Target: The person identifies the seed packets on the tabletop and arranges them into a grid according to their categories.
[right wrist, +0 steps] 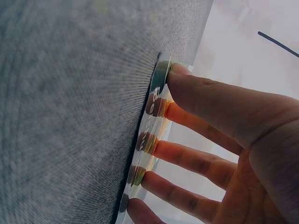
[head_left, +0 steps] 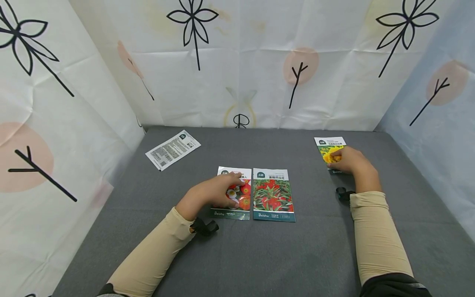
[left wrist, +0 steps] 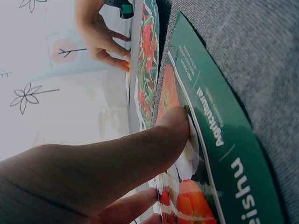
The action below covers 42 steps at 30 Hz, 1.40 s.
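Observation:
In the head view my left hand (head_left: 211, 192) rests on a seed packet (head_left: 244, 202) with red and white flowers and a green lower band. The left wrist view shows my thumb (left wrist: 174, 120) touching its front, the other fingers near its far part. Beside it, to the right, a second seed packet (head_left: 272, 196) with red flowers lies flat. Farther right, my right hand (head_left: 350, 162) touches a yellow-flower seed packet (head_left: 326, 142), partly hidden by the hand. In the right wrist view its spread fingertips (right wrist: 161, 148) rest on the packet's surface.
A white seed packet (head_left: 173, 150) lies back side up and slanted at the far left of the grey table (head_left: 237, 255). Patterned cloth (head_left: 259, 82) hangs behind and along both sides. Dark straps (head_left: 205, 227) sit at the wrists.

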{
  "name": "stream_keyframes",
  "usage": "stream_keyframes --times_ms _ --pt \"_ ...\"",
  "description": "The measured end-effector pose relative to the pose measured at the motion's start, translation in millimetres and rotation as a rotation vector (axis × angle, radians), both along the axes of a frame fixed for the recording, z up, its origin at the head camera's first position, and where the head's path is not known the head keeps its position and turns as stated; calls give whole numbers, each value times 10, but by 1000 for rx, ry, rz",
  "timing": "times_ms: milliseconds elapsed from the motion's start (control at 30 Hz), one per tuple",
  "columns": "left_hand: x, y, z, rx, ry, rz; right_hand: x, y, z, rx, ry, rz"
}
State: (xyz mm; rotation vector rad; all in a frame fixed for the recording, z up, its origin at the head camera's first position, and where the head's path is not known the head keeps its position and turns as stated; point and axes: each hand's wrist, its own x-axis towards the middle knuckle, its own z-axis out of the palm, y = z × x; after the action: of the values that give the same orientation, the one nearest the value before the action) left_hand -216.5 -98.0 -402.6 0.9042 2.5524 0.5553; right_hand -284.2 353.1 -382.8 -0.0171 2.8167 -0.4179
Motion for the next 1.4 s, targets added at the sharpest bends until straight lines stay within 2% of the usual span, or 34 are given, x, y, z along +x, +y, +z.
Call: stream_keyframes --times_ms 833,1400 --pt "19 1 18 4 11 4 -29 -37 -6 29 4 27" --pt "29 2 22 9 29 3 14 -106 44 29 0 26"
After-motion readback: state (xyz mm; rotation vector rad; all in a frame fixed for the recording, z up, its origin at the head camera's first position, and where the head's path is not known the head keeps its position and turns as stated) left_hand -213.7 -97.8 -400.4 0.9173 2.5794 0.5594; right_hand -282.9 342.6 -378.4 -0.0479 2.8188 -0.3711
